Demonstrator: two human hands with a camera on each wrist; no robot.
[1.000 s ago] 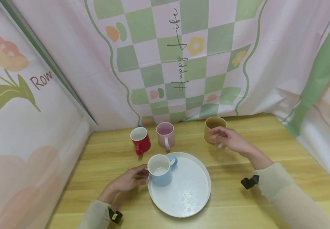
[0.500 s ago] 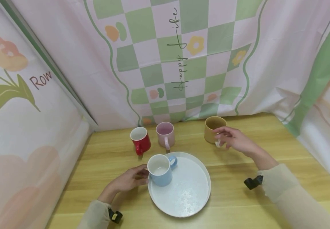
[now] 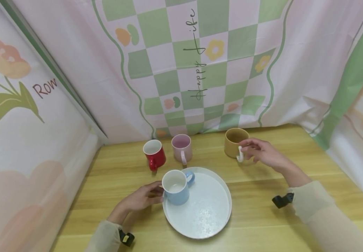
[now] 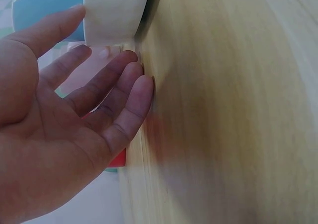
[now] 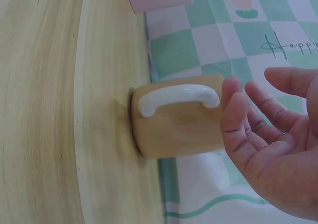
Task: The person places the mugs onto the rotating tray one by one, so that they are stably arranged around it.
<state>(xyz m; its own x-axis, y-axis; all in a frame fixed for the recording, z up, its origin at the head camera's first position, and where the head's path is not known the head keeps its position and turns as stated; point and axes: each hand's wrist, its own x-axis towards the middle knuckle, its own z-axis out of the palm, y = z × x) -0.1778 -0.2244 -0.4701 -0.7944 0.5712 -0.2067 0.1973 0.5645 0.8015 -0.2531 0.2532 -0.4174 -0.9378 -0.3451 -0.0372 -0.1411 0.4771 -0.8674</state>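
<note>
A light blue mug (image 3: 175, 189) stands on the left part of a round white tray (image 3: 206, 210). My left hand (image 3: 155, 192) lies on the table beside it, fingers straight, tips at the mug and the tray rim (image 4: 117, 15). At the back right stands a tan mug (image 3: 233, 142) with a white handle (image 3: 240, 154). My right hand (image 3: 248, 148) hovers just right of that handle, fingers relaxed and holding nothing. In the right wrist view the tan mug (image 5: 176, 129) and its handle (image 5: 176, 96) lie a small gap from the fingertips of my right hand (image 5: 258, 95).
A red mug (image 3: 154, 154) and a pink mug (image 3: 182, 146) stand behind the tray. Patterned fabric walls close the wooden table (image 3: 295, 164) at the back and both sides. Small black wrist cameras sit on both sleeves.
My right hand has shifted slightly right and back beside the tan mug, uncovering its white handle. The left hand and blue mug have not moved.
</note>
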